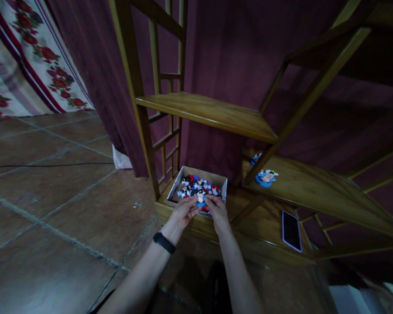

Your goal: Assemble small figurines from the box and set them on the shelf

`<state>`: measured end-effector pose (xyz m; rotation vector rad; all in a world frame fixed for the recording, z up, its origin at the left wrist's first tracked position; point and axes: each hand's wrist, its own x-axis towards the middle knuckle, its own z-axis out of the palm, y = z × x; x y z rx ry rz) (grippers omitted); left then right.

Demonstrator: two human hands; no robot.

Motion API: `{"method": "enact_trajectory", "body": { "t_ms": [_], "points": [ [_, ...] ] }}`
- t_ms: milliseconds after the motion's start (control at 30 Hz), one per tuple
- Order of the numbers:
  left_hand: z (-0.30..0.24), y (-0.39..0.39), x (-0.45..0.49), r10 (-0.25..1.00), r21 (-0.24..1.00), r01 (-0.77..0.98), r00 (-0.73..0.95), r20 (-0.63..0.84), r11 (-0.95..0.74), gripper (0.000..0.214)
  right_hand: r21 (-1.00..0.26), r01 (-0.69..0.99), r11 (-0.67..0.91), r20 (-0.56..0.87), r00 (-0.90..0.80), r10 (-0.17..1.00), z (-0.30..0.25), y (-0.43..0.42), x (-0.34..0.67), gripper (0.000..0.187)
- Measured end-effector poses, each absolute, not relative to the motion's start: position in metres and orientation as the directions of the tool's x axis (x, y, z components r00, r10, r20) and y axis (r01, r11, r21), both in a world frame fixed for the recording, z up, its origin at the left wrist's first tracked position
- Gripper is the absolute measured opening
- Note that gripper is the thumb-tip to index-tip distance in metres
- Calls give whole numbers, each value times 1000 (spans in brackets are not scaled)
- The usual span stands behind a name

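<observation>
Left hand [184, 210] and right hand [217, 209] pinch a small blue-based toy figurine [201, 200] between them; an uneven pull could drop it.

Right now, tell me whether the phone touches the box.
Apart. The head view shows bare shelf between the phone and the box.

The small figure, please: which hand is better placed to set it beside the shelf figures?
Probably the right hand: it and the left hand pinch the small figure, but the shelf figures lie on its side.
</observation>
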<state>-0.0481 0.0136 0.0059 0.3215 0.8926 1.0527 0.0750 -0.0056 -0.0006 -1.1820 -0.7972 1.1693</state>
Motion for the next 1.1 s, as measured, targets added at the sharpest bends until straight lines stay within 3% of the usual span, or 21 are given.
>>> {"method": "enact_trajectory", "body": {
  "t_ms": [533, 1100],
  "points": [
    [8, 15, -48, 830, 589, -608, 238, -505, 533, 18, -977, -211, -11, -81, 327, 942, -3, -3, 73, 19],
    [13, 15, -49, 821, 587, -613, 193, -537, 529, 20, -864, -501, -55, -234, 302, 924, -3, -6, 62, 18]
  ]
}}
